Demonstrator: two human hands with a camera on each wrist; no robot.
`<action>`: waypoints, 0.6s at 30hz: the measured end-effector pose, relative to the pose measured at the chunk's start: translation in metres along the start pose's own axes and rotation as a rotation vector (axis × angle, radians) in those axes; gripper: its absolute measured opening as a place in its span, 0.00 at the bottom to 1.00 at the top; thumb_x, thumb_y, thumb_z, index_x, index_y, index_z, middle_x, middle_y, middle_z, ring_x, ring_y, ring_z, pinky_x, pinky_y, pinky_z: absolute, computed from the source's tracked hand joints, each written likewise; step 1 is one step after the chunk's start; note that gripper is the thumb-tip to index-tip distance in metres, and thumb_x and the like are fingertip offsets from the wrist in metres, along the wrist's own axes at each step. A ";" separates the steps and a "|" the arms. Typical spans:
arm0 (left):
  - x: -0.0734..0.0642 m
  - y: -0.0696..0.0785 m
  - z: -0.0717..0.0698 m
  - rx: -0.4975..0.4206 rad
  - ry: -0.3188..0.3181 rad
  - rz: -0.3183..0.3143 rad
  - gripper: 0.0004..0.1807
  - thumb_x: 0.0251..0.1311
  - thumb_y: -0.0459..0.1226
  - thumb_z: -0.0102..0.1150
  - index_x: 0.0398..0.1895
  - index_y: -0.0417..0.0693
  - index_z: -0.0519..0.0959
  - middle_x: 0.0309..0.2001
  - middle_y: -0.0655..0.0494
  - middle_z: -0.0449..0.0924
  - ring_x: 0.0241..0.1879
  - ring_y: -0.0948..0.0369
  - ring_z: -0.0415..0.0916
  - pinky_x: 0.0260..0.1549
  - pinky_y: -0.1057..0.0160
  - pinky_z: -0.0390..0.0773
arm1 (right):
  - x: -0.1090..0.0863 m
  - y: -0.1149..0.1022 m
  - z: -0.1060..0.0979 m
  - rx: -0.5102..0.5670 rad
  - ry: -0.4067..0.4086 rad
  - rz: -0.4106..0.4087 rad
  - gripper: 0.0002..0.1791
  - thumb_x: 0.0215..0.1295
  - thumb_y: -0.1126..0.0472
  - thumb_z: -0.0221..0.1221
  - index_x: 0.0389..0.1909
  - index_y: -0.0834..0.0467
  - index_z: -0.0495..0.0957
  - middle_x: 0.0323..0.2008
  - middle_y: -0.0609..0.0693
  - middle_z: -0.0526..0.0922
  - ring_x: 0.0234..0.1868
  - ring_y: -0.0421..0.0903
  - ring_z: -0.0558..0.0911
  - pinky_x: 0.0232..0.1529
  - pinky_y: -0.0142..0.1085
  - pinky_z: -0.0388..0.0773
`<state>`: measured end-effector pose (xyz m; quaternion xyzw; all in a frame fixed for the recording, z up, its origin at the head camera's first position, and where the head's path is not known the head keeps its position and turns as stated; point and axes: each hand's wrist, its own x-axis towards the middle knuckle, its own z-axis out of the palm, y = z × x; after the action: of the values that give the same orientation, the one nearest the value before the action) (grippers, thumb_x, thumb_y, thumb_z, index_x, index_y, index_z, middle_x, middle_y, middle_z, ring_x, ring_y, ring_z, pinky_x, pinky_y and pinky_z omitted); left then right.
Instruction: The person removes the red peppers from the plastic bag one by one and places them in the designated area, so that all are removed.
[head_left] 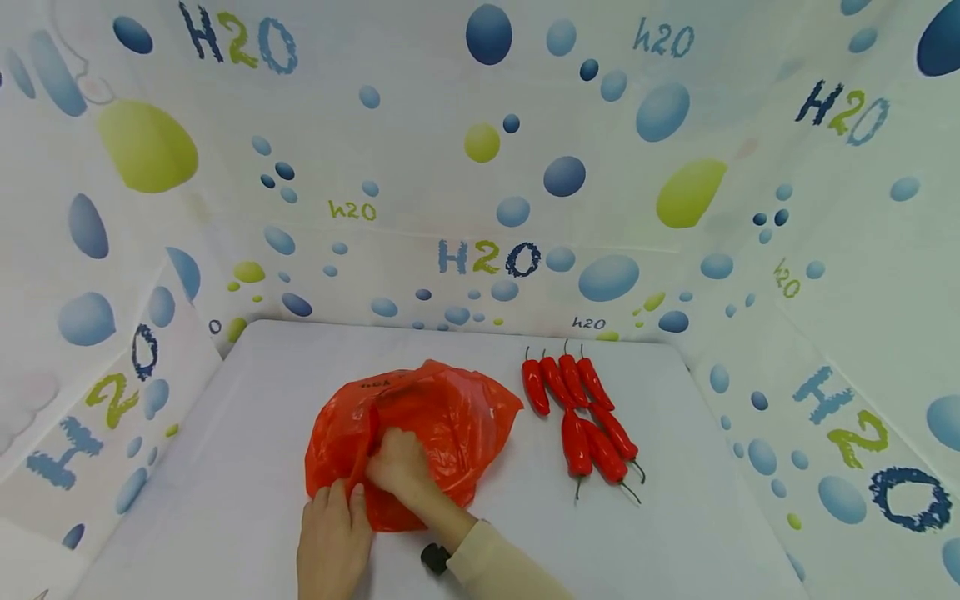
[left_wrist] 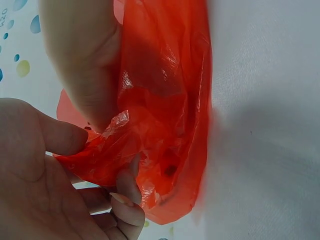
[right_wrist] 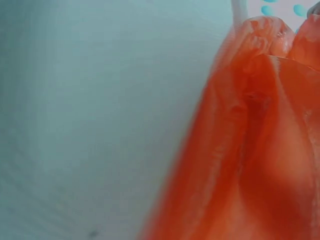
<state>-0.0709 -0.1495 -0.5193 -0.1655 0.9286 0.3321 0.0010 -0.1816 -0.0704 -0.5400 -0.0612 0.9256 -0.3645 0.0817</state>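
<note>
A crinkled red plastic bag (head_left: 468, 417) lies on the white table with its mouth spread. My left hand (head_left: 335, 533) is at the bag's near left edge; in the left wrist view its thumb and fingers (left_wrist: 127, 207) pinch a fold of the plastic. My right hand (head_left: 399, 462) reaches into the bag's mouth, its fingertips hidden by the plastic. Whether it holds anything cannot be seen. The right wrist view is mostly filled by the bag (right_wrist: 280, 165) and pale tabletop. Dark marks show through the plastic in the left wrist view.
Several red chili peppers with green stems lie right of the bag, in an upper row (head_left: 572, 381) and a lower group (head_left: 576, 446). The white table (head_left: 712, 517) is bordered by a patterned sheet (head_left: 420, 217). A black band (head_left: 435, 558) is at my right wrist.
</note>
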 end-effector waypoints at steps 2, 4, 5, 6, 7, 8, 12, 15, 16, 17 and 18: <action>0.000 0.001 0.000 0.002 -0.006 -0.007 0.20 0.80 0.41 0.47 0.57 0.30 0.71 0.44 0.40 0.75 0.47 0.43 0.69 0.47 0.43 0.76 | 0.000 -0.001 -0.001 -0.003 -0.003 0.018 0.13 0.60 0.54 0.71 0.23 0.50 0.77 0.13 0.44 0.73 0.18 0.42 0.74 0.23 0.32 0.75; -0.001 0.002 0.001 0.003 -0.008 -0.011 0.20 0.80 0.41 0.47 0.57 0.30 0.70 0.43 0.40 0.75 0.46 0.43 0.69 0.47 0.44 0.77 | 0.001 -0.001 -0.001 -0.005 -0.006 0.030 0.15 0.60 0.52 0.72 0.21 0.49 0.77 0.12 0.44 0.72 0.17 0.41 0.74 0.23 0.33 0.75; -0.001 0.002 0.001 0.004 -0.008 -0.010 0.20 0.80 0.41 0.47 0.58 0.30 0.70 0.43 0.41 0.74 0.46 0.43 0.69 0.46 0.44 0.76 | 0.001 -0.002 -0.001 -0.002 -0.011 0.037 0.15 0.60 0.52 0.72 0.21 0.49 0.77 0.12 0.44 0.72 0.17 0.42 0.74 0.23 0.33 0.76; -0.001 0.002 0.000 0.005 -0.007 -0.009 0.20 0.80 0.41 0.47 0.57 0.30 0.71 0.43 0.41 0.74 0.46 0.44 0.69 0.46 0.45 0.76 | 0.001 -0.002 -0.002 0.005 -0.015 0.044 0.16 0.60 0.51 0.72 0.20 0.50 0.77 0.11 0.45 0.72 0.17 0.42 0.74 0.23 0.33 0.76; -0.001 0.003 0.000 0.006 -0.004 -0.007 0.20 0.80 0.41 0.47 0.57 0.30 0.71 0.43 0.41 0.74 0.46 0.44 0.69 0.46 0.45 0.76 | 0.001 -0.002 -0.002 0.011 -0.018 0.050 0.16 0.61 0.51 0.72 0.19 0.50 0.77 0.11 0.45 0.72 0.17 0.42 0.74 0.24 0.33 0.77; -0.001 0.003 0.000 0.005 -0.001 -0.006 0.20 0.80 0.41 0.47 0.58 0.29 0.71 0.43 0.41 0.75 0.46 0.43 0.69 0.45 0.45 0.76 | 0.002 -0.002 -0.002 0.024 -0.023 0.057 0.16 0.61 0.52 0.72 0.20 0.50 0.77 0.12 0.45 0.72 0.17 0.42 0.74 0.25 0.34 0.77; -0.002 0.002 -0.002 0.003 0.007 -0.001 0.21 0.80 0.41 0.46 0.59 0.29 0.71 0.44 0.39 0.75 0.46 0.43 0.69 0.45 0.45 0.76 | 0.001 -0.001 -0.003 0.117 -0.043 0.087 0.15 0.61 0.56 0.71 0.19 0.51 0.76 0.13 0.47 0.72 0.18 0.44 0.74 0.25 0.34 0.76; -0.002 0.000 -0.003 0.002 0.018 0.006 0.21 0.80 0.41 0.46 0.59 0.28 0.71 0.43 0.39 0.75 0.45 0.43 0.69 0.44 0.45 0.75 | 0.000 0.000 -0.003 0.192 -0.057 0.105 0.17 0.60 0.61 0.70 0.16 0.53 0.74 0.12 0.48 0.69 0.15 0.45 0.72 0.20 0.34 0.72; -0.002 0.000 -0.003 0.002 0.021 0.009 0.21 0.80 0.41 0.46 0.58 0.29 0.71 0.43 0.40 0.75 0.45 0.43 0.69 0.43 0.46 0.75 | -0.001 0.001 -0.003 0.218 -0.058 0.110 0.18 0.60 0.61 0.69 0.15 0.53 0.73 0.11 0.48 0.69 0.14 0.45 0.71 0.18 0.34 0.71; -0.002 0.000 -0.003 0.002 0.022 0.011 0.20 0.80 0.41 0.46 0.58 0.28 0.71 0.43 0.40 0.75 0.45 0.43 0.69 0.43 0.46 0.75 | -0.002 0.001 -0.003 0.235 -0.062 0.116 0.19 0.59 0.62 0.69 0.14 0.53 0.72 0.10 0.48 0.68 0.13 0.45 0.70 0.17 0.34 0.69; -0.002 0.000 -0.003 0.002 0.020 0.011 0.20 0.80 0.41 0.46 0.58 0.28 0.71 0.42 0.40 0.75 0.45 0.43 0.69 0.44 0.46 0.75 | -0.003 0.002 -0.004 0.249 -0.063 0.118 0.20 0.59 0.63 0.68 0.13 0.53 0.71 0.10 0.47 0.67 0.12 0.45 0.69 0.16 0.34 0.67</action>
<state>-0.0687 -0.1505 -0.5165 -0.1639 0.9298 0.3295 -0.0098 -0.1799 -0.0659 -0.5383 -0.0073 0.8722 -0.4690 0.1390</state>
